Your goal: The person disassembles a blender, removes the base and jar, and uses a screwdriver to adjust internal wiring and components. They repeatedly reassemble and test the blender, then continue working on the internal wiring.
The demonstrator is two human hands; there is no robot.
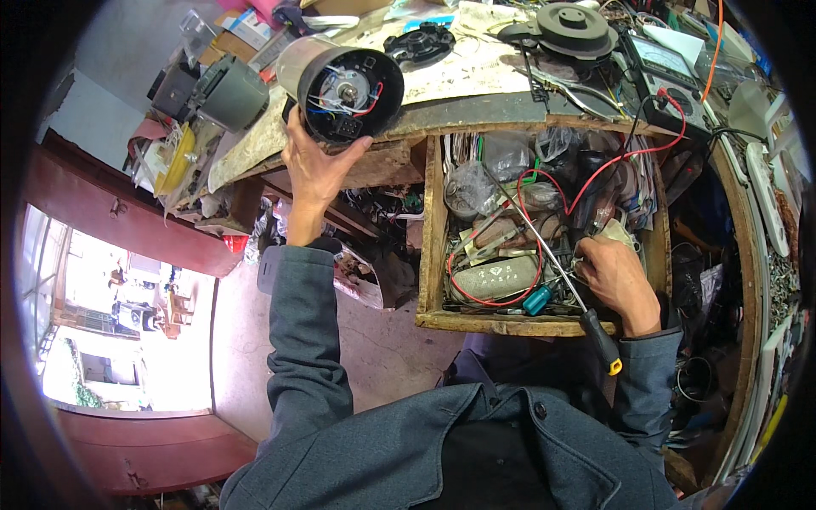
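Observation:
My left hand [321,166] grips the rim of a cylindrical appliance housing [293,64], tilted with its open end toward me at the bench edge. Inside the black opening a round metal part and red, blue and white wires show. My right hand [614,270] reaches into the open wooden drawer [432,246], fingers curled down among the contents; what they pinch, if anything, is hidden. Beside it a long screwdriver [599,336] with a black and yellow handle lies across the drawer's front edge. A teal-handled tool [538,299] and a grey-green case [497,278] lie to its left.
On the bench lie a black round cover [421,42] and a dark grey disc-shaped part [576,30]. A multimeter [667,81] sits at the right, its red lead [625,155] looping into the drawer. A dark container [228,93] stands at the bench's left end.

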